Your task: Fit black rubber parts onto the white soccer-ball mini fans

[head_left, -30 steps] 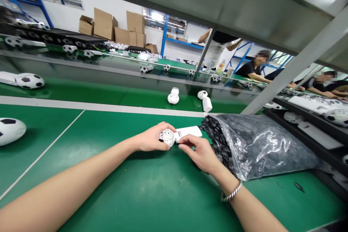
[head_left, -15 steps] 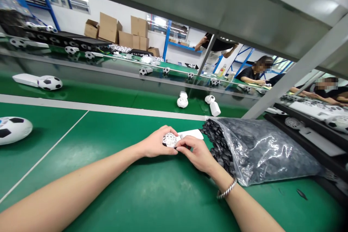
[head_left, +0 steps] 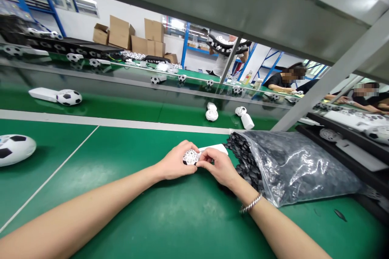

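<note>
The left hand [head_left: 175, 162] gripped a white lattice shell [head_left: 191, 157] near the middle of the green desk [head_left: 121, 218], its fingers [head_left: 185, 147] curled over the shell's far side. The right hand [head_left: 218, 166] closed in from the right, its fingers [head_left: 204, 154] pinched against the shell's right edge (the exact contact was partly hidden). A flat white plastic bar [head_left: 216, 148] lay just beyond the hands, one end hidden behind them; any join to the shell could not be seen. Just right of the right hand lay a clear plastic bag [head_left: 299, 168] packed with small black pieces. A black-and-white football-patterned ball [head_left: 13, 149] sat well apart at left. Farther off, past a grey strip, lay another lattice shell [head_left: 212, 115] and a football-patterned ball with a white bar [head_left: 69, 97]. Two co-workers [head_left: 285, 83] sat at far right.
</note>
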`<act>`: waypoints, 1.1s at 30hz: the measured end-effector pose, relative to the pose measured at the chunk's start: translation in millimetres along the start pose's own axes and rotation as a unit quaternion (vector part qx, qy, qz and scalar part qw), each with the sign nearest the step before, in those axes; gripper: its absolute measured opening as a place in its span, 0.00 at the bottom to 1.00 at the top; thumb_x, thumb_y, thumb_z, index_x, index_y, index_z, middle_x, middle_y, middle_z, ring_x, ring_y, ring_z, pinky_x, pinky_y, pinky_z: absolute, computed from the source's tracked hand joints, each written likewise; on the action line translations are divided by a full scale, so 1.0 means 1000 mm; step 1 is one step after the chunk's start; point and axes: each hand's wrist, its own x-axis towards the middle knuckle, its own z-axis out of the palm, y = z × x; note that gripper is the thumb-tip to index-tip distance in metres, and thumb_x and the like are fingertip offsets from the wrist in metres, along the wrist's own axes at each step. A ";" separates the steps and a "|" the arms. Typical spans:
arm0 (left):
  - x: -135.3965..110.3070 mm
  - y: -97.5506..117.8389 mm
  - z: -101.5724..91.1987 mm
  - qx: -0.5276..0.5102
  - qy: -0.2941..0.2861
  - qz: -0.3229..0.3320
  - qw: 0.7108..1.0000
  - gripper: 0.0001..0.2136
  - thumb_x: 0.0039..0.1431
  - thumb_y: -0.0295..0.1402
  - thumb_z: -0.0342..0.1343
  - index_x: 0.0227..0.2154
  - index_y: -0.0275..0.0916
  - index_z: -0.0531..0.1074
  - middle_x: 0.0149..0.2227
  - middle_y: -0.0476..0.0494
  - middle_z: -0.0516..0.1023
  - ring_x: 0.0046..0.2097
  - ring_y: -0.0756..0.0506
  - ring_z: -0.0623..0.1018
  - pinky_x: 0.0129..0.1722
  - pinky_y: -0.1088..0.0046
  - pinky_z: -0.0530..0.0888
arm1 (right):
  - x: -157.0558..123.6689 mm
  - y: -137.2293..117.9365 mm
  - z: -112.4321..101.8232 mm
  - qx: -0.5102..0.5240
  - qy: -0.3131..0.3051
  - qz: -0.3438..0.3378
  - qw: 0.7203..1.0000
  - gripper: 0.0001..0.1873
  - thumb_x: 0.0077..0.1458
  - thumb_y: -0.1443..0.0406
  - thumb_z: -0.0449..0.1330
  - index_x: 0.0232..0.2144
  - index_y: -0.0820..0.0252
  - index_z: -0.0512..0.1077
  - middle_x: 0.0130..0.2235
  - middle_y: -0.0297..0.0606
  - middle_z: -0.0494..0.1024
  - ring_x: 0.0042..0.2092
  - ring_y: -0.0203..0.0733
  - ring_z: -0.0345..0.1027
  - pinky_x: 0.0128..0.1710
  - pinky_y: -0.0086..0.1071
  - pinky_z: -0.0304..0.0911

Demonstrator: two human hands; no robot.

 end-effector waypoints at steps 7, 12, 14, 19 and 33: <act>-0.005 0.001 0.010 0.021 0.034 0.030 0.999 0.16 0.40 0.27 0.54 0.36 0.41 0.66 0.36 0.48 0.65 0.39 0.45 0.69 0.38 0.71 0.67 | 0.001 0.002 -0.001 0.045 -0.029 0.017 0.998 0.09 0.47 0.60 0.61 0.24 0.60 0.67 0.25 0.30 0.68 0.27 0.33 0.59 0.27 0.26 0.56; 0.017 -0.016 -0.007 -0.003 0.055 0.000 0.998 0.16 0.41 0.27 0.54 0.37 0.40 0.66 0.37 0.48 0.67 0.37 0.46 0.70 0.38 0.71 0.68 | 0.026 0.006 -0.016 0.044 -0.022 0.059 0.997 0.13 0.43 0.60 0.63 0.31 0.60 0.68 0.31 0.33 0.71 0.32 0.36 0.65 0.30 0.27 0.60; 0.034 -0.032 -0.029 0.022 0.111 -0.021 0.993 0.16 0.43 0.30 0.54 0.39 0.40 0.65 0.39 0.46 0.67 0.39 0.44 0.70 0.40 0.68 0.68 | 0.042 0.015 -0.032 -0.018 0.032 0.073 0.997 0.16 0.45 0.60 0.61 0.38 0.59 0.67 0.40 0.37 0.71 0.41 0.41 0.65 0.38 0.29 0.61; 0.073 -0.099 -0.085 0.213 0.247 -0.075 0.942 0.24 0.50 0.39 0.50 0.50 0.35 0.59 0.49 0.34 0.61 0.51 0.35 0.64 0.49 0.60 0.63 | 0.095 0.067 -0.080 -0.128 0.116 0.163 0.971 0.24 0.50 0.59 0.59 0.49 0.61 0.62 0.51 0.45 0.63 0.52 0.48 0.57 0.51 0.40 0.53; 0.076 -0.126 -0.086 0.305 0.266 -0.093 0.910 0.38 0.44 0.42 0.58 0.57 0.39 0.49 0.59 0.34 0.52 0.59 0.35 0.53 0.53 0.56 0.58 | 0.163 0.140 -0.087 -0.223 0.171 0.341 0.897 0.31 0.45 0.52 0.53 0.49 0.62 0.59 0.39 0.56 0.70 0.40 0.58 0.67 0.36 0.43 0.61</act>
